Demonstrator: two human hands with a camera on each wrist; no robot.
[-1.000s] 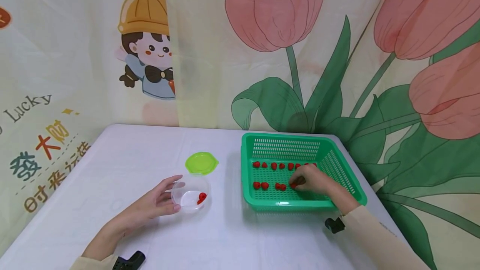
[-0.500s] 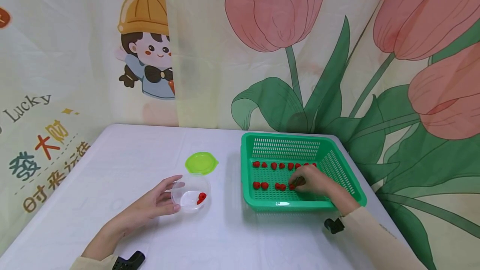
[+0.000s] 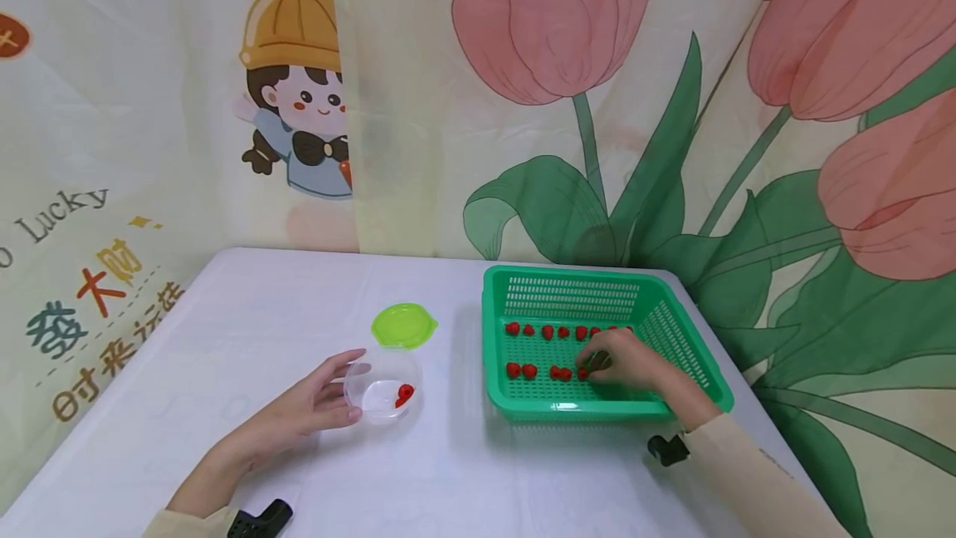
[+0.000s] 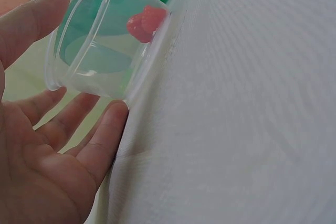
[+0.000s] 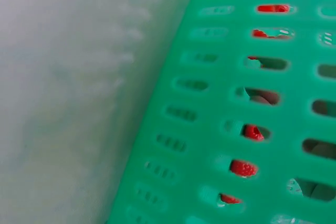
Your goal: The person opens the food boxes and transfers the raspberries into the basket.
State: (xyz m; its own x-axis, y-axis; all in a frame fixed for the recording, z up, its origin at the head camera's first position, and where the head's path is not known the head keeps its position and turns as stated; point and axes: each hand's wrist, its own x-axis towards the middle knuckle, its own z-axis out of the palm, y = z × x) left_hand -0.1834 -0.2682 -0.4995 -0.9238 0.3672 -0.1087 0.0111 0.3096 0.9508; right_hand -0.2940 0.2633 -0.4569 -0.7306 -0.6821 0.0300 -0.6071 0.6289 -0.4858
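My left hand [image 3: 302, 405] holds a small clear plastic cup [image 4: 100, 56] from the left, thumb and fingers around its side. Two raspberries [image 3: 404, 394] appear to lie together inside the cup, near its right side. Over on the right, my right hand [image 3: 623, 359] reaches into a green plastic basket [image 3: 571, 409]. Its thumb and fingertips pinch a raspberry [image 3: 582, 374] in the front row; the hand hides part of that berry. More raspberries [image 3: 529, 371] lie to its left, and a back row of raspberries [image 3: 548, 332] runs behind the hand. Basket slots in the right wrist view reveal only bits of berries and fingers.
A bright green lid [image 3: 404, 325] lies flat on the white-covered table [image 3: 418, 488], just behind the cup. The basket's raised walls surround the right hand. A printed cloth [image 3: 403, 106] hangs behind the table.
The head view has shifted very slightly. Slightly more of the raspberry at my right fingertips shows than one second ago. My left hand and the cup have stayed put.
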